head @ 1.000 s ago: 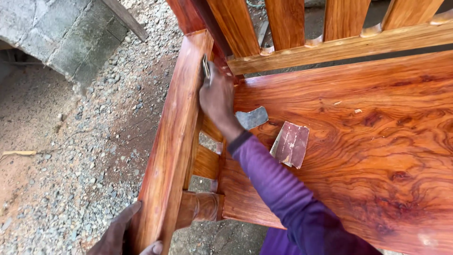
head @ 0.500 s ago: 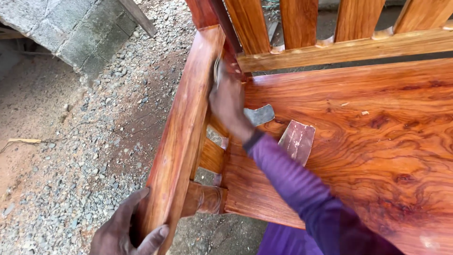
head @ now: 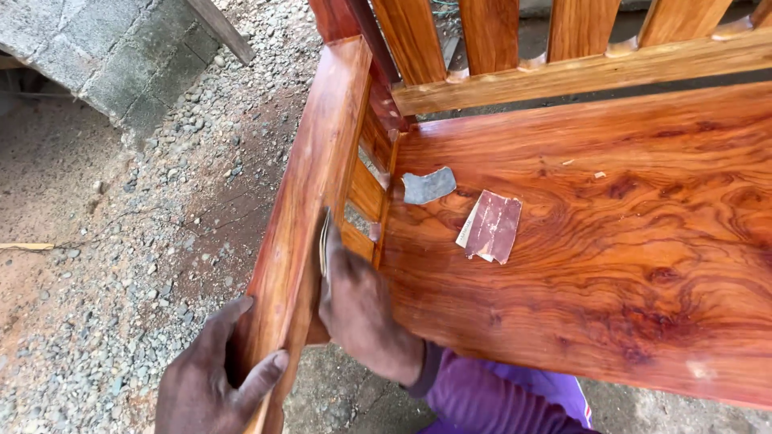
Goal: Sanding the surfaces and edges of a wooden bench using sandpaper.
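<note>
A glossy reddish wooden bench fills the view, its armrest running away from me. My right hand, in a purple sleeve, presses a small piece of sandpaper flat against the armrest's inner side, near its front end. My left hand wraps around the armrest's front end from the outer side, thumb over the top. The bench seat lies to the right of both hands.
On the seat lie a grey scrap of sandpaper and a folded reddish sheet. Backrest slats stand at the far side. Gravel ground and a concrete block wall are on the left.
My right hand slid with the sandpaper along the armrest's inner side from the far end toward me. My left hand came further into view, gripping the armrest's front end.
</note>
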